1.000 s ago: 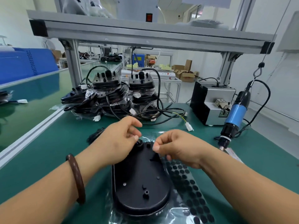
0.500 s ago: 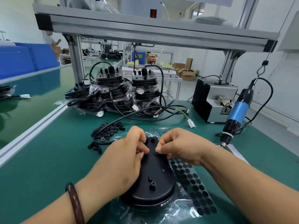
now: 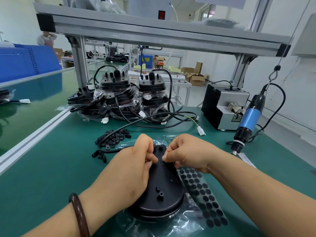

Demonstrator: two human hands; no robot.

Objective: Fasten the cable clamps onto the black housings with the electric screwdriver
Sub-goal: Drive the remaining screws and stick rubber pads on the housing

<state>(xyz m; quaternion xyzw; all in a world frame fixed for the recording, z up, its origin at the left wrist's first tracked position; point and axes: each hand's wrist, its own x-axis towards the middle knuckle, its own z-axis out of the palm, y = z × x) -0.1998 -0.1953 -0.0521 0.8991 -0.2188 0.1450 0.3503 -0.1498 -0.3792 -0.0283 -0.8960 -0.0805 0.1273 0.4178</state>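
A black oval housing (image 3: 164,189) lies on a clear plastic bag (image 3: 171,226) on the green bench, close in front of me. My left hand (image 3: 130,171) and my right hand (image 3: 189,153) meet over its far end, fingers curled and fingertips almost touching. A black cable (image 3: 109,150) runs in from the left and vanishes under my left fingers. My right thumb and forefinger pinch something small and black against the housing, mostly hidden. Loose black cable clamps (image 3: 112,137) lie in a pile just beyond my left hand. The blue electric screwdriver (image 3: 248,120) hangs at the right, untouched.
Stacked finished housings (image 3: 119,96) with cables stand at the back of the bench. A grey screw feeder (image 3: 220,106) sits back right. A sheet of black round pads (image 3: 205,199) lies to the right of the housing. A white connector (image 3: 201,131) lies behind my right hand.
My view has tilted up, so the clamp pile now shows. Both hands have drawn closer together and slid a little down the housing's far end.
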